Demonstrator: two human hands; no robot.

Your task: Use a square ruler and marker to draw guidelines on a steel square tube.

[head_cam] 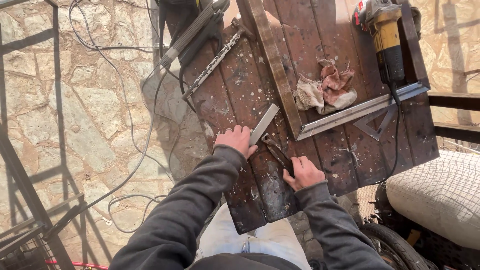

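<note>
Flat metal strip (264, 123) lies on the workbench (320, 150), its near end clamped under the left hand (236, 140). Right hand (303, 172), at four o'clock from it, grips locking pliers (276, 150); rag (325, 90) at one o'clock.

yellow grinder (387, 37), pink-white rag (326, 88)
</note>
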